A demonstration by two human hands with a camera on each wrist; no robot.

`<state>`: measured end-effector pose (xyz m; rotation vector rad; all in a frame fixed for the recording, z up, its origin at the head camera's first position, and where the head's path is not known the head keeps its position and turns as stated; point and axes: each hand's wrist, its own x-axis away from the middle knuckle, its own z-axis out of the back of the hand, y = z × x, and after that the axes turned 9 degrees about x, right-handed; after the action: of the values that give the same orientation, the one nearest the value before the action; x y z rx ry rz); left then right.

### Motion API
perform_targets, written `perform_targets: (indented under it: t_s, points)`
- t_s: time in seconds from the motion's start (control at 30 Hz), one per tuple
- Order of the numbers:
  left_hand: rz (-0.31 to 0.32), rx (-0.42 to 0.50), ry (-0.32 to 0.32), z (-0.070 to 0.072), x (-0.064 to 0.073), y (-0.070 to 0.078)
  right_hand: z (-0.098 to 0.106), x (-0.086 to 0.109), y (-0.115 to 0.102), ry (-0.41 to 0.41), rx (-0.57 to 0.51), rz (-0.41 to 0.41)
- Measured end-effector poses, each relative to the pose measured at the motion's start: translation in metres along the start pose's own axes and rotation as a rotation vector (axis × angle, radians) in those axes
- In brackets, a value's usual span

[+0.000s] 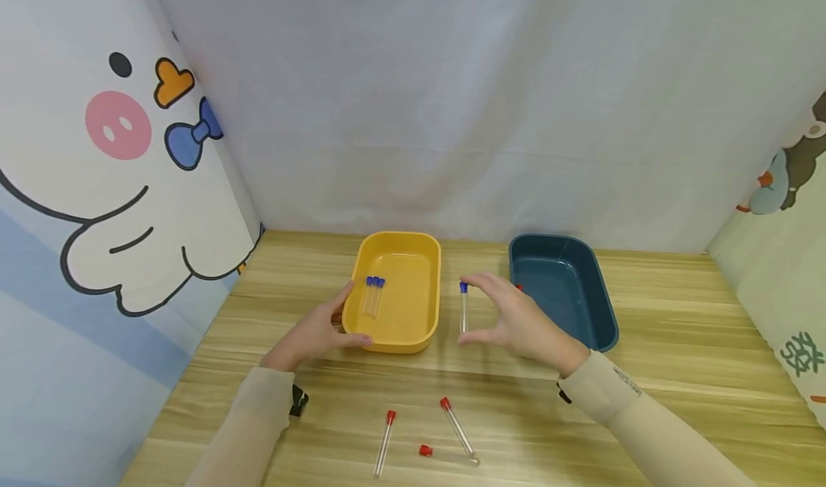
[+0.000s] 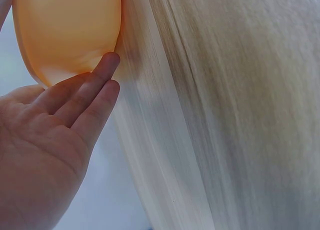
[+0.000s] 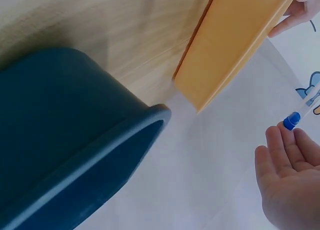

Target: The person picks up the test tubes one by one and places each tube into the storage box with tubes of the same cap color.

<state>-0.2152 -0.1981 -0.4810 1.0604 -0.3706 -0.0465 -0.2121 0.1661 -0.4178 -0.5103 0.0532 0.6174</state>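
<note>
Head: the right grip point(image 1: 519, 320) is pinching a blue-capped tube point(image 1: 464, 311) beside the yellow tray point(image 1: 409, 297), apparently mid-transfer and needing lowering inside. Left wrist: the left grip point(image 2: 47, 135), fingers point(image 2: 95, 107) extended, is bracing that tray. Right wrist: a fingertip point(image 3: 283, 132) is touching the cap point(image 3: 291, 120).

The left forearm point(image 1: 241, 426) and right forearm point(image 1: 652, 415) are angled forward and inward. The left hand point(image 1: 312, 334) is held with thumb point(image 1: 353, 340) and fingers point(image 2: 104, 105) spread; in the right hand point(image 1: 516, 318), thumb and forefinger point(image 1: 480, 280) are bowed toward each other.
</note>
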Motion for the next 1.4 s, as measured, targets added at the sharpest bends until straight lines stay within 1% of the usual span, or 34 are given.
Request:
perform_targets:
  t_s: [0.27,0.57,0.77,0.97,1.13,1.4]
  points:
    - [0.006,-0.005,0.001,0.000,0.001,0.001,0.000,-0.018,-0.005,0.019,-0.003,0.012]
    - [-0.009,-0.009,0.000,0.001,0.002,0.002,-0.004,-0.039,-0.007,0.036,-0.043,0.007]
    - [-0.020,-0.013,0.004,0.002,0.003,0.004,-0.010,-0.052,-0.009,0.006,-0.073,-0.044]
    - [-0.022,-0.005,0.001,0.002,0.002,0.003,-0.016,-0.065,-0.011,-0.029,-0.038,-0.075]
    - [-0.025,-0.010,0.003,0.002,0.001,0.000,-0.021,-0.076,-0.016,-0.039,-0.039,-0.087]
    - [-0.032,-0.009,0.005,0.001,0.001,-0.001,-0.036,-0.096,-0.023,-0.061,-0.030,-0.092]
